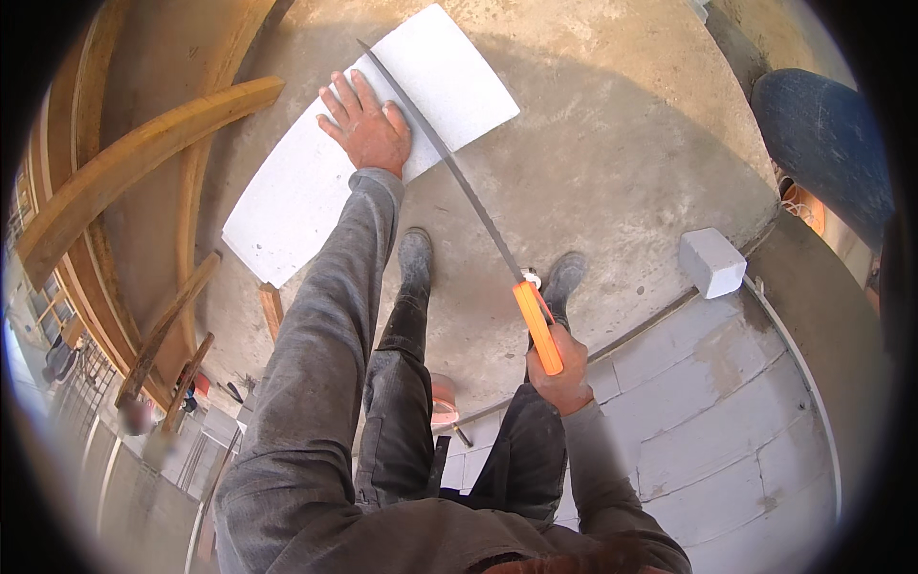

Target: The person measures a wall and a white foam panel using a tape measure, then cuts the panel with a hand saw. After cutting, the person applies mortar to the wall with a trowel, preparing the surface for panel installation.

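Observation:
A long white block (296,206) lies flat on the concrete floor in front of me. My left hand (373,129) presses on its top with the fingers spread. My right hand (561,371) is closed round the orange handle of a hand saw (449,163). The saw's dark blade runs up and to the left across the block, just right of my left hand. The blade's tip sticks out past the block's far edge. Whether its teeth have cut into the block, I cannot tell.
Wooden beams (143,148) lean and cross at the left. A small white block (712,262) sits at the right, by a wall of pale blocks (717,402). Another person's leg (822,143) is at the far right. My boots (415,256) stand just below the long block.

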A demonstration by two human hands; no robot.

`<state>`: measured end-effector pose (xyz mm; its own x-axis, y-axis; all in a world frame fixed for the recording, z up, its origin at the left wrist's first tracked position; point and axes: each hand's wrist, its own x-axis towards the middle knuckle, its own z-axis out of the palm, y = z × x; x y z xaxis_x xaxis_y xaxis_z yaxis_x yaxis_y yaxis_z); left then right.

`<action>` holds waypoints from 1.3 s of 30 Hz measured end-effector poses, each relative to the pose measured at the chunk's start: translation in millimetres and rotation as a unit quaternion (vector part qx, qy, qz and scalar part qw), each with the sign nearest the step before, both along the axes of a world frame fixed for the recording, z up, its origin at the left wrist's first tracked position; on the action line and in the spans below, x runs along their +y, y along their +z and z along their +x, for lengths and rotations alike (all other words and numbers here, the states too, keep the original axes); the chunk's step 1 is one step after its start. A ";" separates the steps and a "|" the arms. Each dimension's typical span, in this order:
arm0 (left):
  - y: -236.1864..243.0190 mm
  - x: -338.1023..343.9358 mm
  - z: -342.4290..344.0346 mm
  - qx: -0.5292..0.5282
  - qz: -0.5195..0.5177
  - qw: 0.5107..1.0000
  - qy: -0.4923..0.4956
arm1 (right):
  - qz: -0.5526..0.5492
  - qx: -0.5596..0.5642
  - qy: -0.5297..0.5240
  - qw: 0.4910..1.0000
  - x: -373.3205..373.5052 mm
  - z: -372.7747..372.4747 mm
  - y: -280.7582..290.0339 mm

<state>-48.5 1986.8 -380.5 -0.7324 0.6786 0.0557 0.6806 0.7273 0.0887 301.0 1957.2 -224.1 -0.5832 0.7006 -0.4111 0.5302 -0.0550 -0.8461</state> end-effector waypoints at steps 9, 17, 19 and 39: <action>-1.9 5.9 -12.1 0.007 0.008 1.000 -0.008 | 0.005 -0.007 0.002 1.000 16.8 -23.8 -2.7; -5.6 -6.8 16.8 -0.009 -0.022 0.999 -0.025 | 0.009 -0.038 0.059 0.998 56.8 -93.2 -28.5; -10.6 -8.2 -3.2 0.017 -0.031 0.999 -0.012 | 0.040 -0.012 0.029 0.999 25.5 -18.0 -2.1; -9.5 -2.2 3.3 -0.004 0.018 0.999 -0.041 | 0.013 -0.031 0.063 0.997 36.1 -17.6 -27.2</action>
